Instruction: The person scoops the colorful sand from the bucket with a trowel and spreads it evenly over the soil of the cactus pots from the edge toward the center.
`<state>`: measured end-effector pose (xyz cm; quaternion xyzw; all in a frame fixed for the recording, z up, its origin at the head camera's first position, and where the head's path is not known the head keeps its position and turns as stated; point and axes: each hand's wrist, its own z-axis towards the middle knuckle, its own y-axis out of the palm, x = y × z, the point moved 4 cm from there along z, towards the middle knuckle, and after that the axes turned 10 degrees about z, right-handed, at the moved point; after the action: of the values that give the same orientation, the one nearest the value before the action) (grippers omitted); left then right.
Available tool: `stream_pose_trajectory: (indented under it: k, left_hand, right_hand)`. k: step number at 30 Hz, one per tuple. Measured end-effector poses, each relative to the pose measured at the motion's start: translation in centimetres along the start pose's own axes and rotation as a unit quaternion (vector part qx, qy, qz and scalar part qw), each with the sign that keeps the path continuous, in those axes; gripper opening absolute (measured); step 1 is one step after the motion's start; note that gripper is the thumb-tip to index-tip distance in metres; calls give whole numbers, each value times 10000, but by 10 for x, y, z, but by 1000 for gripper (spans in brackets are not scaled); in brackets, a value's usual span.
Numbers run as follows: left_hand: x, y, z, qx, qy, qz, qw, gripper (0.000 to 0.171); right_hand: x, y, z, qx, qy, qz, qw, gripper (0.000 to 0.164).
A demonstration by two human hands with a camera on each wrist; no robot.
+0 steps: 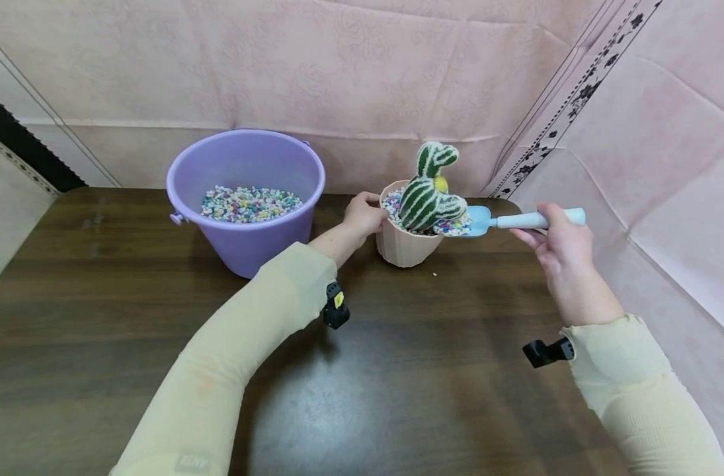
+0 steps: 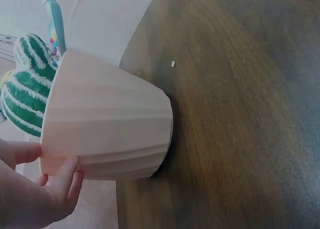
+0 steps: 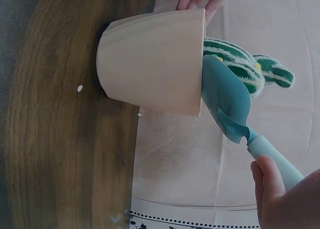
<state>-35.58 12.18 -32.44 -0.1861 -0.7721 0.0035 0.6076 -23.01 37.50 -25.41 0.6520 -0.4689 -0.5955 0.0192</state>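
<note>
My right hand (image 1: pixel 563 254) grips the pale handle of a light blue trowel (image 1: pixel 481 221). Colored pebbles (image 1: pixel 453 226) lie on its blade, which reaches over the right rim of a beige ribbed flowerpot (image 1: pixel 408 247). In the right wrist view the underside of the trowel blade (image 3: pixel 227 96) shows against the rim. A green cactus with white fuzzy stripes (image 1: pixel 424 201) stands in the pot, with pebbles around its base. My left hand (image 1: pixel 363 217) holds the pot's left rim between thumb and fingers; in the left wrist view the fingertips (image 2: pixel 69 165) lie against the outer wall.
A purple bucket (image 1: pixel 251 248) partly filled with colored pebbles (image 1: pixel 248 205) stands left of the pot. One small white pebble (image 1: pixel 435 274) lies on the brown wooden table (image 1: pixel 397 370) before the pot. Pink patterned cloth (image 1: pixel 338 73) hangs behind and to the right.
</note>
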Motion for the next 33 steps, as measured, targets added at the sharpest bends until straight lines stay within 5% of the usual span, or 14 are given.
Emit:
stream_pose_trajectory:
  k: [10, 33]
  left_hand:
    - [1, 1, -1, 75, 208, 109, 9997, 48]
    - [0, 7, -10, 92, 35, -58, 9999, 46]
  right_hand:
    - [0, -2, -2, 167, -168, -251, 9994, 25]
    - [-7, 16, -7, -46, -599, -924, 9939, 18]
